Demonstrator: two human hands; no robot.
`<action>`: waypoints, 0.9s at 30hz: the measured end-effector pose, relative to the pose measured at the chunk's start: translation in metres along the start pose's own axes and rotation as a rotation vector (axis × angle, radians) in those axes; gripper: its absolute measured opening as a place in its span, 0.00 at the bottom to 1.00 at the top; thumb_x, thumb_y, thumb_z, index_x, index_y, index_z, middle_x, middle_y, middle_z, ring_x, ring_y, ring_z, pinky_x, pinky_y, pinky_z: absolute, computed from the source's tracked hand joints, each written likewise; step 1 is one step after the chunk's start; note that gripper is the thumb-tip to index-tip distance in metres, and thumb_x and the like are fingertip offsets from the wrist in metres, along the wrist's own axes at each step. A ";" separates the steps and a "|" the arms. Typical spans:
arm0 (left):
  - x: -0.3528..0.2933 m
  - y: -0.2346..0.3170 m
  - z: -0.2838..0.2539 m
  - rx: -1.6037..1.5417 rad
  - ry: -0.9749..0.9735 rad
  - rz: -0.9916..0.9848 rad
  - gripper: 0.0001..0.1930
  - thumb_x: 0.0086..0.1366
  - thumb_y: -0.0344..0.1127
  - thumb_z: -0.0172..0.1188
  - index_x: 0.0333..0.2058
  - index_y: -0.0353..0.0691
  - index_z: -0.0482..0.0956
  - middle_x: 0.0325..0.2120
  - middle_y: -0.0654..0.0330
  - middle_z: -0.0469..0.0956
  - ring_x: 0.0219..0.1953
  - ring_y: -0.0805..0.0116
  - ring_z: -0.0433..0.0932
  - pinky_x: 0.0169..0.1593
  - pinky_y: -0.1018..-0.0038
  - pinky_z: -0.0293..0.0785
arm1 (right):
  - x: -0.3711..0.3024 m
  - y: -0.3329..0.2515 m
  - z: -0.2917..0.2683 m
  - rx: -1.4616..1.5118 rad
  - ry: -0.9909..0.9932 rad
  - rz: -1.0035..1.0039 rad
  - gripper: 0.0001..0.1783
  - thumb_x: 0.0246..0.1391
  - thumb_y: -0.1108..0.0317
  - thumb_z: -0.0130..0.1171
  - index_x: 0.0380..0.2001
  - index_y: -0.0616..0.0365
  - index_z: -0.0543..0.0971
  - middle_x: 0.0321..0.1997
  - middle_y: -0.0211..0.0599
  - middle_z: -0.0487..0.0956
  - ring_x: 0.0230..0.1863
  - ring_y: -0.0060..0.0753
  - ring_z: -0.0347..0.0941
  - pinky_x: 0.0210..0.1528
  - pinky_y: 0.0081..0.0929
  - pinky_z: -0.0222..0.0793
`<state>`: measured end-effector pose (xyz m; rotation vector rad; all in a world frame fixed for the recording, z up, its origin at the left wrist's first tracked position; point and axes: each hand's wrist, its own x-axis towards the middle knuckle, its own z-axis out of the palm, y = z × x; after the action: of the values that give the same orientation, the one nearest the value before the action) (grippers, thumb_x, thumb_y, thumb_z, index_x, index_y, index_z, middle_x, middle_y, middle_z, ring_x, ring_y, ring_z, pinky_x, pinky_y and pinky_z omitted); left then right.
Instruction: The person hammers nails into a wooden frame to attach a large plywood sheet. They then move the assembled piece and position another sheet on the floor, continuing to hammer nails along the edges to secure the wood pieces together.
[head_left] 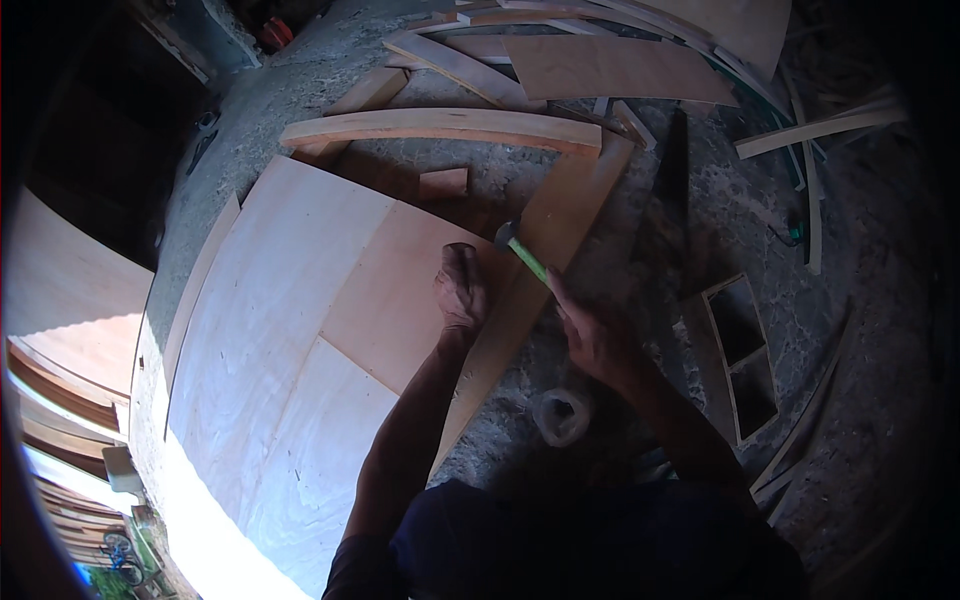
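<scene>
One hammer [530,261], green-handled: clamped in the right hand [600,340], head near the edge of one plywood panel [280,270]. Left hand [461,290]: apart from the right, curled over the panel; grip on anything cannot be told. One open wooden box [722,366], two compartments, on the floor [725,205]: contents too dark to tell.

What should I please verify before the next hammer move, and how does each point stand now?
1. Hammer gripped by its green handle in the right hand: ok.
2. Left hand clear of the hammer head: ok, a gap shows, though they are close.
3. Nail held in the left hand: cannot tell, its curled fingers hide it.
4. Loose wood block off the pinkish plywood sheet: ok, it lies beyond the far edge.
5. Even light over the work: not ok, glare at lower left, shade around the hammer.
</scene>
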<state>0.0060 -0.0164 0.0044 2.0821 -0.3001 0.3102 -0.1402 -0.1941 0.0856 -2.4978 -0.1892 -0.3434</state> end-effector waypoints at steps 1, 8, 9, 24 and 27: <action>0.002 0.001 0.000 0.007 -0.001 0.005 0.09 0.73 0.38 0.44 0.40 0.41 0.70 0.30 0.45 0.77 0.35 0.39 0.77 0.38 0.52 0.70 | 0.000 0.001 0.001 0.055 0.097 -0.032 0.35 0.58 0.75 0.55 0.69 0.53 0.61 0.35 0.50 0.79 0.34 0.52 0.78 0.37 0.41 0.74; 0.001 0.002 0.001 -0.045 -0.018 -0.018 0.09 0.73 0.38 0.44 0.39 0.40 0.70 0.30 0.45 0.77 0.35 0.39 0.77 0.38 0.51 0.69 | -0.004 0.000 0.006 0.038 -0.243 0.243 0.32 0.56 0.78 0.56 0.66 0.57 0.65 0.38 0.54 0.79 0.37 0.52 0.78 0.38 0.41 0.74; 0.003 0.002 0.001 -0.036 0.012 0.001 0.09 0.73 0.38 0.44 0.39 0.40 0.70 0.30 0.45 0.77 0.35 0.38 0.77 0.38 0.51 0.69 | -0.003 0.000 0.006 0.071 -0.190 0.146 0.33 0.56 0.78 0.56 0.66 0.57 0.65 0.38 0.53 0.79 0.37 0.52 0.78 0.38 0.41 0.74; -0.010 0.021 -0.009 -0.121 -0.113 -0.068 0.19 0.76 0.47 0.38 0.42 0.37 0.72 0.32 0.44 0.79 0.36 0.39 0.77 0.40 0.52 0.70 | -0.006 0.008 0.024 0.074 -0.126 0.166 0.34 0.55 0.78 0.54 0.67 0.51 0.65 0.33 0.52 0.79 0.35 0.52 0.79 0.37 0.42 0.74; -0.044 0.046 -0.007 -0.283 -0.283 -0.039 0.24 0.77 0.50 0.34 0.43 0.35 0.72 0.35 0.41 0.77 0.40 0.37 0.75 0.43 0.53 0.69 | 0.000 0.002 0.028 0.291 -0.001 0.107 0.26 0.56 0.77 0.54 0.60 0.54 0.72 0.33 0.53 0.80 0.35 0.52 0.80 0.37 0.40 0.74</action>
<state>-0.0516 -0.0297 0.0299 1.8461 -0.4450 -0.0514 -0.1336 -0.1794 0.0622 -2.2111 -0.0970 -0.2504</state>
